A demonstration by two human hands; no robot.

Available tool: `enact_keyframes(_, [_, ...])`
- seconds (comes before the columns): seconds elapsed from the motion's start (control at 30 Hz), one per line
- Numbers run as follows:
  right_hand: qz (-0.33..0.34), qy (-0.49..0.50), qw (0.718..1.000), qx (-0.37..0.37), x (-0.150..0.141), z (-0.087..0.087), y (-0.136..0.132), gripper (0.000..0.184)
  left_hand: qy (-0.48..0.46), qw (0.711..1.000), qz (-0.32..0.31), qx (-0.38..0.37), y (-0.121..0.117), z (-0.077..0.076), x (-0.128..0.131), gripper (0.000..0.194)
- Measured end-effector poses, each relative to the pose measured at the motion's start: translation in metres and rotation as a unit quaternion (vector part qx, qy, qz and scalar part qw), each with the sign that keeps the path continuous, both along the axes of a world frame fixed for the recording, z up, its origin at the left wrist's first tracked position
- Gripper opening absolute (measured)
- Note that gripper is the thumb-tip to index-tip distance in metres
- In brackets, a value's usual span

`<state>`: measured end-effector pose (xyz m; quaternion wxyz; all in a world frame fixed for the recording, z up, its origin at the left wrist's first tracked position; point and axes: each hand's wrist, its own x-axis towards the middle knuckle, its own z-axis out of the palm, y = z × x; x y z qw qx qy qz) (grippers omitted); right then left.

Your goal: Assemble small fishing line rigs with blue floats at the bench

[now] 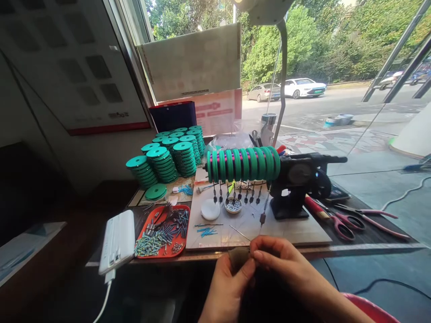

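Note:
My left hand is closed, thumb and fingers pinching a flat olive-brown piece below the board's front edge. Against its fingertips my right hand makes a closed pinch; what lies inside is too small to make out. A thin metal needle points up-left from near the right fingertips; whether it is held or lies on the board I cannot tell. Just above hangs a line with a small spring and a dark weight. It hangs by the row of green spools on a black winding machine.
On the pale board are a white lid, a bowl of beads and blue tube pieces. Left stand a red tray, a white power bank and stacked green spools. Scissors and pliers lie right.

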<state>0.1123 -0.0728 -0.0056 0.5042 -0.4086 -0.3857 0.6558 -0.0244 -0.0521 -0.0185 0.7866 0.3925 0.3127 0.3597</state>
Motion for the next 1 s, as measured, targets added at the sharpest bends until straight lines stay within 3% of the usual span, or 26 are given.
enact_keyframes(0.73, [0.020,0.016,1.000,0.007,0.006,-0.016,0.005,0.023,-0.028,0.999,-0.017,-0.021,0.001,-0.003,0.001,0.022])
enact_keyframes(0.93, [-0.005,-0.027,0.999,0.029,0.004,-0.003,0.003,0.022,-0.021,0.998,0.023,-0.051,-0.003,0.000,0.004,0.021])
enact_keyframes(1.0, [-0.063,-0.096,0.992,0.056,0.012,0.002,-0.006,0.020,-0.014,0.997,0.047,-0.058,-0.004,0.002,0.003,0.018])
